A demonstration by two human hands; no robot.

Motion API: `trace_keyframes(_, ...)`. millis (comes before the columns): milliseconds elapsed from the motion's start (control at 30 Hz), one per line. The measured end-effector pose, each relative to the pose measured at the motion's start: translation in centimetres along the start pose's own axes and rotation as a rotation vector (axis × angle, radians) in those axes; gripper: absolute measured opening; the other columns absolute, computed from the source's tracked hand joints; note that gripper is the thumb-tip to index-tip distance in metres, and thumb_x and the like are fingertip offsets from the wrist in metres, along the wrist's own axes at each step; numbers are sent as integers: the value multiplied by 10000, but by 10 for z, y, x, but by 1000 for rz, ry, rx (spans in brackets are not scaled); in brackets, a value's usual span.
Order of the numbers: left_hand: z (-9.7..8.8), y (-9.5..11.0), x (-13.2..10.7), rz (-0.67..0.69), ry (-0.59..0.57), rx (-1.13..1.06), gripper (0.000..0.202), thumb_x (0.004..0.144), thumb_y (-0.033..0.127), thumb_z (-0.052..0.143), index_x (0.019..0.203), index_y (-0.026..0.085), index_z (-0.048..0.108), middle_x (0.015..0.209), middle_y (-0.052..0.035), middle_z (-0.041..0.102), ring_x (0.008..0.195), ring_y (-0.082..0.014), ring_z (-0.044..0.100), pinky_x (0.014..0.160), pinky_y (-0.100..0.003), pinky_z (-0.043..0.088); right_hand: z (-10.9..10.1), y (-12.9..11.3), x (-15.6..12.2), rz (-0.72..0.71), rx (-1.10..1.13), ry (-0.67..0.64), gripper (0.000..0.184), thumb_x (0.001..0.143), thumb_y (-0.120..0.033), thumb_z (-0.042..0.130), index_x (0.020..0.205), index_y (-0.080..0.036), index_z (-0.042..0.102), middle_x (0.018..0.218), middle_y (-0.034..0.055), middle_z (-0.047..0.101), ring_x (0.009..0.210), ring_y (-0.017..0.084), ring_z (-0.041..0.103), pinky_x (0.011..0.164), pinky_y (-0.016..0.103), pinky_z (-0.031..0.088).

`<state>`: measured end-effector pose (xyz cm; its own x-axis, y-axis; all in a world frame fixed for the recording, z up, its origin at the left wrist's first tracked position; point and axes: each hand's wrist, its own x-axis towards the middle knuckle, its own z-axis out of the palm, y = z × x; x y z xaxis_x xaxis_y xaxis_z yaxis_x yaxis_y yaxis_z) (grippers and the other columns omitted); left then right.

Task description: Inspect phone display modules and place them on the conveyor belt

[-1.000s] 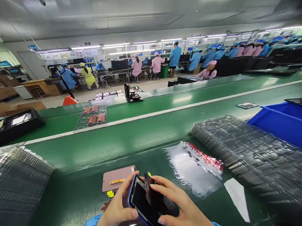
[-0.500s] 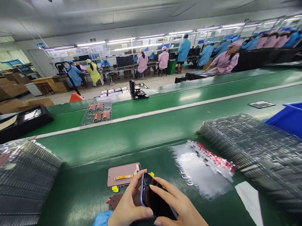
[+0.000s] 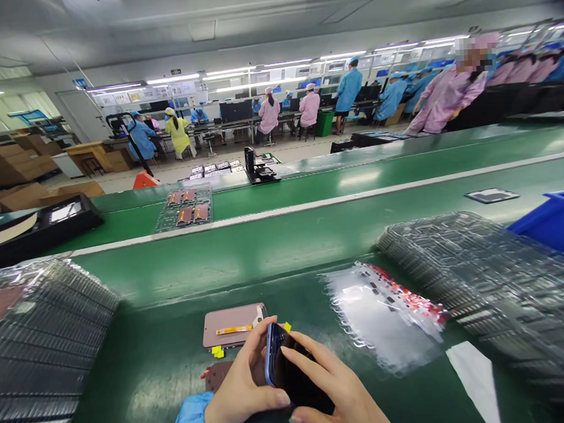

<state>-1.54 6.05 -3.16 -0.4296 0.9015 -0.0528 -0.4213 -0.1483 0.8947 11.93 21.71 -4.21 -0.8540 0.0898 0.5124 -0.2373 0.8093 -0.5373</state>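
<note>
- Left hand and right hand curl closely around one blue-edged phone, gripping it
- One pink panel lies just beyond, on the green belt
- Two stacks of plastic trays sit either side
- One clear tray holds four parts farther off

"What's lying on the green conveyor belt?"

"A pink-backed phone screen. Right of it, a clear film sheet, a white paper slip and a stack of dark plastic trays."

"And left of the screen?"

"Another tray stack. Far right, a blue bin."
</note>
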Motion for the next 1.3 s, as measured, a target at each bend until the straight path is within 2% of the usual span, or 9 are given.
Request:
trace_keyframes(533,-2,-2,-1,27,-34,55,885,617,411,871,1392,379,447,1422,-74,527,1352,-313,443,1138,-451,285,1,-3,1,-44,-41,52,611,862,-506,660,1376,-204,525,1368,169,573,1204,308,601,970,378,543)
trace_keyframes(667,-1,0,-2,29,-45,98,885,631,420,858,1403,347,431,1437,-96,513,1366,-328,425,1149,-469,264,2,-5,2,-80,-66,78,579,903,-528,587,1367,-186,530,1342,183,583,1190,305,606,955,383,550)
trace_keyframes(800,0,2,-3,33,-48,133,899,642,423,847,1418,302,408,1444,-129,500,1365,-333,424,1154,-485,259,2,-5,1,-97,-77,88,623,894,-560,575,1397,-200,498,1344,179,578,1198,316,593,953,398,548)
trace_keyframes(1033,1,3,-6,39,-100,111,878,672,380,838,1429,367,394,1491,-93,466,1388,-307,406,1166,-484,256,-2,-7,2,-155,-105,89,599,905,-511,588,1393,-175,497,1358,204,554,1240,332,553,974,428,533)
trace_keyframes(1300,-1,6,-9,63,-108,166,875,666,377,841,1429,370,413,1524,-101,434,1401,-333,387,1163,-519,271,-4,-8,1,-179,-146,93,600,892,-493,620,1398,-194,495,1384,192,549,1250,338,543,986,457,523)
